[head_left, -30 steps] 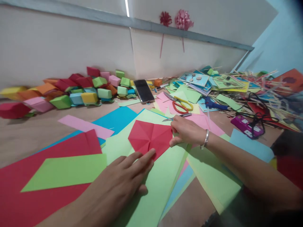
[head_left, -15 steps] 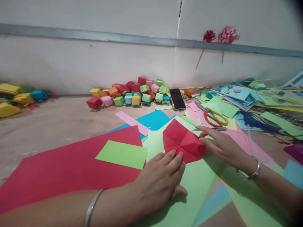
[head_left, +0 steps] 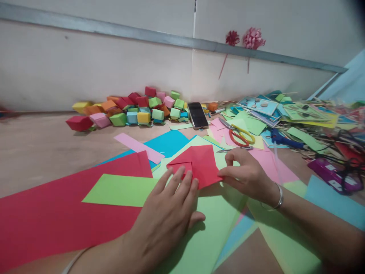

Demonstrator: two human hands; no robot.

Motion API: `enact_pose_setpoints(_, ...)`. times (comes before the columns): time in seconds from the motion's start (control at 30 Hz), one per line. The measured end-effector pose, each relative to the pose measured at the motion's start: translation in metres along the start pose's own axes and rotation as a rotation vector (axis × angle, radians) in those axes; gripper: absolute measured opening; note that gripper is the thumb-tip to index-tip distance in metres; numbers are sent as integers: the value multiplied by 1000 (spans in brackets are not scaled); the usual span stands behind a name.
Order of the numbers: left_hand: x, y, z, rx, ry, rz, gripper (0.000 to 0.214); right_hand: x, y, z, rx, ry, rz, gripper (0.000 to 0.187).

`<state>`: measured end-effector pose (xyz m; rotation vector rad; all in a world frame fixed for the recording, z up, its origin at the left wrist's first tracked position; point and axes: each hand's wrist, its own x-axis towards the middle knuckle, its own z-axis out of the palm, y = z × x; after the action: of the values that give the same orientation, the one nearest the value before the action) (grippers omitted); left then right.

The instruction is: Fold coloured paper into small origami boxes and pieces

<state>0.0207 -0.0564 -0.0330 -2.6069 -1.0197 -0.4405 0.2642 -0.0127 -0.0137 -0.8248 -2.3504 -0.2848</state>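
Observation:
A small folded sheet of red paper (head_left: 203, 163) lies on pale green sheets (head_left: 211, 220) in front of me. Its left side carries a folded flap that lies flat. My left hand (head_left: 171, 207) rests palm down with fingers stretched over the near left part of the paper, hiding some of it. On the other side, my right hand (head_left: 245, 171) pinches the paper's right corner between thumb and fingers. Left of my hands, a light green strip (head_left: 119, 190) lies across a large red sheet (head_left: 57, 217).
Several folded paper cubes (head_left: 142, 108) sit along the wall beside a phone (head_left: 197, 115). Scissors (head_left: 241, 135) lie beyond my right hand. Farther right are a blue glue gun (head_left: 288, 137), a purple object (head_left: 333, 175) with dark cords and piled cards (head_left: 308, 112).
The red paper has gone from raised, puffed folds to a flatter shape with a flap on the left. My left fingers have spread out over it. The view has shifted right.

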Motion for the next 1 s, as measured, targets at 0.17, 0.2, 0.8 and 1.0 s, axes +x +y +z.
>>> enact_pose_setpoints(0.17, -9, 8, 2, 28, -104, 54, 63, 4, -9, -2, -68, -86, -311, 17)
enact_pose_setpoints(0.2, -10, 9, 3, 35, -109, 56, 60, 4, -7, -1, -66, -126, -351, 16)
enact_pose_setpoints(0.8, -14, 7, 3, 2, -52, 69, 43, -11, -7, 38, 221, -228, 252, 26)
enact_pose_setpoints(1.0, -8, 3, 1, -34, 49, 71, 39, -13, -12, 50, 55, -184, 235, 27)
